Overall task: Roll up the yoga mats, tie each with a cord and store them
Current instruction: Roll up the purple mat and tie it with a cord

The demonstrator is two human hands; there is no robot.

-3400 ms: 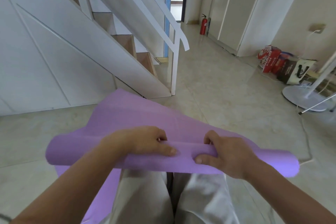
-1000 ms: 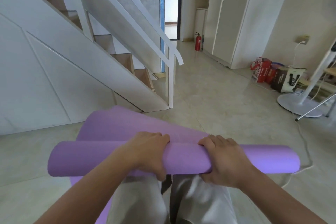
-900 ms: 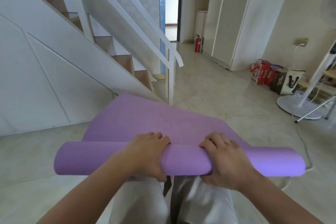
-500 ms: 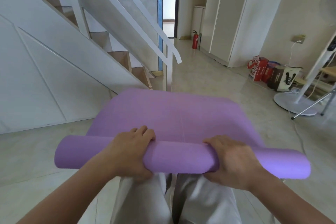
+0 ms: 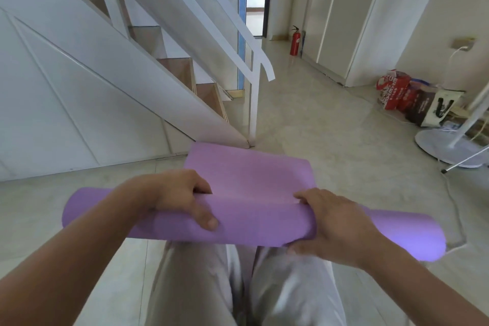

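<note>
Well, the pale tiled floor point(image 5: 330, 135) fills most of the room, with the white stairs point(image 5: 111, 66) climbing on the left and tall white cupboards point(image 5: 352, 13) along the far right wall.

The purple mat point(image 5: 251, 225) is held off the floor, across the front of the person's light trousers point(image 5: 201, 286), with its right end a little lower than its left. Half a second ago a broad loose sheet spread out past the roll. That free tail now looks narrower and shorter, lying between the two hands. The roll looks thicker than it did a few seconds back.

The left hand point(image 5: 174, 193) grips the roll left of centre, fingers curled over the far side. Its thumb now lies flat along the near face, where before it was tucked underneath. The right hand point(image 5: 336, 222) clasps the roll right of centre, fingers hooked over the top and thumb beneath. Both sets of fingertips are hidden behind the mat.

A white fan base point(image 5: 444, 145) sits at the right edge, its pole cut off by the frame. Near it stand some bags point(image 5: 394, 90). The red one carries white lettering too blurred to read, and a pale one bears a dark V-like mark.

A red extinguisher point(image 5: 294, 41) stands by the far doorway. A wall socket point(image 5: 463, 42) has a white plug in it.

The mat's right end glows pale and soft.
</note>
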